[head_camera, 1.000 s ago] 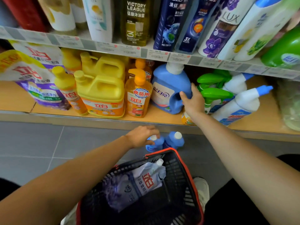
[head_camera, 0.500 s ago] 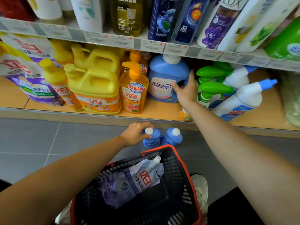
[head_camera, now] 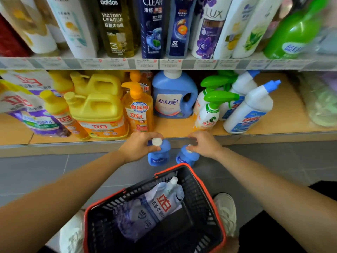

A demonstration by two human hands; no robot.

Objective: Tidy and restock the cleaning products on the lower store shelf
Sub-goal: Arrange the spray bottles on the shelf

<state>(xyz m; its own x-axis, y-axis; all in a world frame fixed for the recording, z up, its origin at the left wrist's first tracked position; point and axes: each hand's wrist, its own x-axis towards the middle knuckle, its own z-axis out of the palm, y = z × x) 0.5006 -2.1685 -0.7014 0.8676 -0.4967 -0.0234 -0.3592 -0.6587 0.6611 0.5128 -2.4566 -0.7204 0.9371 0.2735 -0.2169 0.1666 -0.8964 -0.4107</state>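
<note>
Two small blue bottles with white caps are just in front of the lower shelf's edge, between it and the basket, over grey floor tiles; whether their bases touch the floor cannot be told. The left hand (head_camera: 136, 147) has its fingers and thumb wrapped round the neck of the left small bottle (head_camera: 159, 157), just under its round white cap. The right hand (head_camera: 205, 143) has its fingertips closed over the cap of the right small bottle (head_camera: 187, 158), hiding most of it. Each bottle is squat and rounded, with pale lettering low on its front.

The basket (head_camera: 197, 189), black mesh with a red rim, holds one refill pouch (head_camera: 155, 207), white and purple with red characters and a white spout, lying slanted.

On the lower shelf (head_camera: 173, 126) stand one large blue jug (head_camera: 173, 95) with a white cap and a side handle, two yellow jugs (head_camera: 98, 110) one behind the other, two orange pump bottles (head_camera: 138, 110), two green trigger sprayers (head_camera: 211, 110) and two white bottles with angled blue nozzles (head_camera: 249, 108). Yellow-capped orange bottles (head_camera: 60, 114) and purple shelf pouches (head_camera: 27, 110) fill the left end; their number cannot be told. The upper shelf (head_camera: 109, 63) carries a row of tall shampoo and body-wash bottles above price tags. Two pale shoes (head_camera: 226, 212) show, one at each side of the basket.
</note>
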